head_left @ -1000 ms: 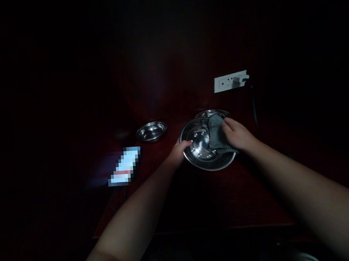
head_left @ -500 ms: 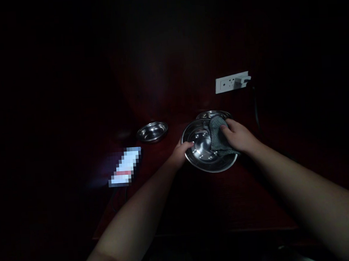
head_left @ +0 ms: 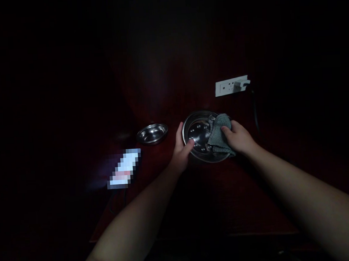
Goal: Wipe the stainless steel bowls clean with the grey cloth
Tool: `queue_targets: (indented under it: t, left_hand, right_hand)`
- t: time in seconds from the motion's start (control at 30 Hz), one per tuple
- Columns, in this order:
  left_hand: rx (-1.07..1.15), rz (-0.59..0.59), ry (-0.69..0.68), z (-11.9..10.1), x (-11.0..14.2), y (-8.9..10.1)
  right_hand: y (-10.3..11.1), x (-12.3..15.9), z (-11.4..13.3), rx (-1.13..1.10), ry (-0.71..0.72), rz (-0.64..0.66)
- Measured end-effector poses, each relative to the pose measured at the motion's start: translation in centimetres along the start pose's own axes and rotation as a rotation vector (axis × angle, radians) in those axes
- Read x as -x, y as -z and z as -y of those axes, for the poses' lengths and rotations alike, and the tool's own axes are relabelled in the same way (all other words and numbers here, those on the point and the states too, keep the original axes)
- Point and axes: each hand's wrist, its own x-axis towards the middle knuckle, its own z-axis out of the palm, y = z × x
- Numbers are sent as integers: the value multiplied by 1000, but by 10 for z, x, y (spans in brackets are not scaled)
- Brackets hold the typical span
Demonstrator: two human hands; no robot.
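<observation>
A shiny steel bowl is tilted with its inside toward me, above the dark red table. My left hand grips its left side, thumb over the rim and fingers behind the wall. In my right hand is a folded grey-green cloth, pinched under the thumb and lying over the right part of the bowl's inside and rim. The fingers of my right hand are mostly hidden behind the cloth and bowl.
A second, shallow steel bowl rests on the table to the left. Nearer stands a lit phone-like screen, blurred out, with a thin cable below. A white wall socket with a plugged-in charger and hanging cable is at the back right.
The held bowl has shifted slightly up and away and turned, now covering the bowl behind it. The left hand's fingers show more at the rim. The cloth stays at the bowl's right side.
</observation>
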Motion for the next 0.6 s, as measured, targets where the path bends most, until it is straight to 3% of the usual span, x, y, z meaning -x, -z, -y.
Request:
queue_targets:
  t: [0.13,0.37,0.6]
  left_hand:
    - [-123,1,-80,-3,4,-5]
    - [-127,-108,-52,2,-1,0]
    - [-163,-126,-73,3,-6,2]
  right_hand:
    - [-1,2,1,-41,28,6]
    - [-1,4,4,-96,75,19]
    - [-2,5,4,-75,77,32]
